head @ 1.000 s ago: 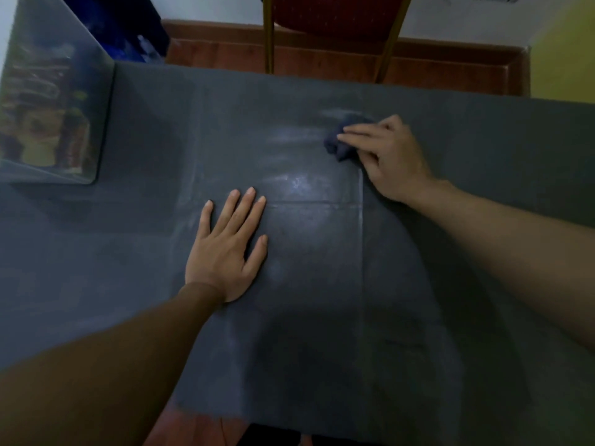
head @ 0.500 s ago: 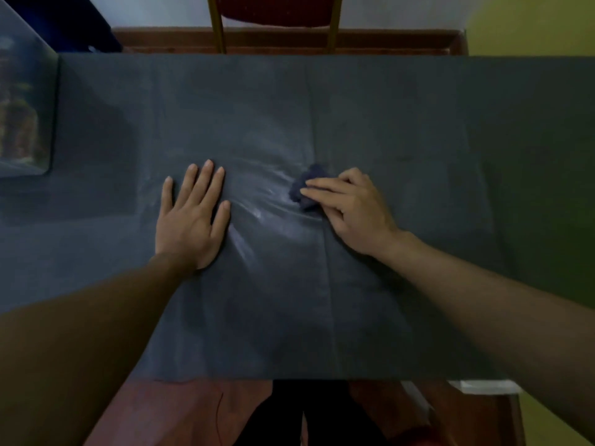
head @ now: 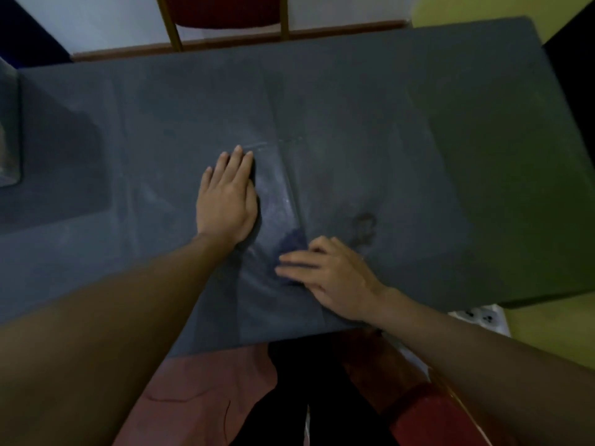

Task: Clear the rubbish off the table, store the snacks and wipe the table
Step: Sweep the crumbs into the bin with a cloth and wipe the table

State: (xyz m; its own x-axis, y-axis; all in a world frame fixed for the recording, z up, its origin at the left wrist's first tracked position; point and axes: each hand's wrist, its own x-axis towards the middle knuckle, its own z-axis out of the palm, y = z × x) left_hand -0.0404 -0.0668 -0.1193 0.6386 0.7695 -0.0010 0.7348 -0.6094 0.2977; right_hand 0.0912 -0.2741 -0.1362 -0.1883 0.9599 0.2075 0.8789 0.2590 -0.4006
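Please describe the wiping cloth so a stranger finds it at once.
Look at the dark grey table, near its front edge. The right hand presses a small crumpled cloth there. It alone is dark blue; the left hand rests on bare table.

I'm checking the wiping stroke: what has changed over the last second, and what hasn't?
The right hand has dragged the dark blue cloth across the table from the far side toward the near edge. Nothing was taken hold of or let go. The left hand stays flat on the table cover, and the right hand still presses on the cloth with straight fingers.
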